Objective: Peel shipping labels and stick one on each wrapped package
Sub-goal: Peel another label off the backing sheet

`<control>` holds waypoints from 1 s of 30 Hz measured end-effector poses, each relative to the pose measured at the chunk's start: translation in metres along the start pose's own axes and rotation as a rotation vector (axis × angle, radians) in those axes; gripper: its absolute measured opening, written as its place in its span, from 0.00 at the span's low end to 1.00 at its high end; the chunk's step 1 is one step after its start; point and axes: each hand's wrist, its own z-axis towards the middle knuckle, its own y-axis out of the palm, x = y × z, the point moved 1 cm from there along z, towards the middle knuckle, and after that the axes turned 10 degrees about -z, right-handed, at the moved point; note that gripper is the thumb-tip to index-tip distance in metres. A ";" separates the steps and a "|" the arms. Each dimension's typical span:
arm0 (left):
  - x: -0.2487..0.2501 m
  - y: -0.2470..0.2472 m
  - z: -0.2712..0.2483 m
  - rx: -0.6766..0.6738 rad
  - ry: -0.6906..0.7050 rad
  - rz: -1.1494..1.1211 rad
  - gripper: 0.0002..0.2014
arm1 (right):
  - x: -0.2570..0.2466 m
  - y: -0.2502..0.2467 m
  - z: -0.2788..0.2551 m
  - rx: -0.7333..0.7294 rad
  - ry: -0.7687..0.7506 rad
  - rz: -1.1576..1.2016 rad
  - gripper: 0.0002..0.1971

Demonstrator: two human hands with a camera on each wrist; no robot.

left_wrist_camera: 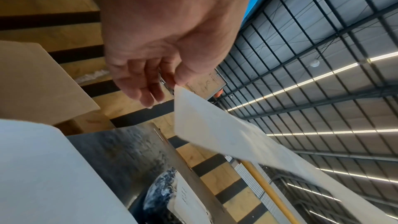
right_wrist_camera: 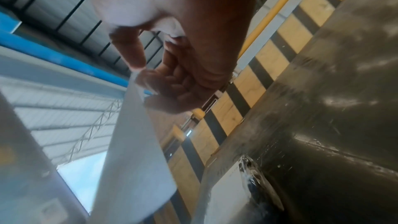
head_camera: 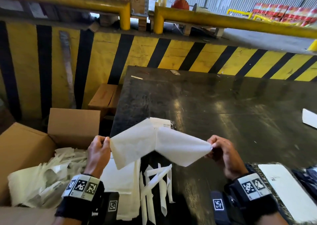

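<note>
Above the dark table I hold a white shipping label sheet that splits into a V, its other half spreading to the right. A printed patch shows at the top where the halves still join. My left hand pinches the left corner, seen close in the left wrist view with the sheet running away from it. My right hand pinches the right corner. A dark wrapped package with a white label on it lies by my right wrist.
An open cardboard box at the left holds several discarded backing sheets. Curled paper strips and a flat white sheet lie near the table's front edge. Another white piece sits at the far right. A yellow-and-black striped wall stands behind.
</note>
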 end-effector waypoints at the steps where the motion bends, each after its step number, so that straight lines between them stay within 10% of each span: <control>1: 0.000 -0.004 0.002 0.043 0.011 -0.011 0.11 | 0.000 -0.004 0.002 0.050 0.001 0.089 0.02; 7: 0.025 -0.003 -0.010 -0.118 0.123 -0.191 0.09 | 0.015 0.018 0.008 0.099 0.101 -0.011 0.14; 21: 0.033 0.017 -0.054 -0.188 0.138 -0.210 0.08 | 0.091 0.068 -0.011 -0.571 0.381 -0.725 0.06; 30: 0.043 0.062 -0.067 -0.214 0.173 -0.177 0.06 | 0.095 0.053 0.008 -0.438 0.184 -0.719 0.16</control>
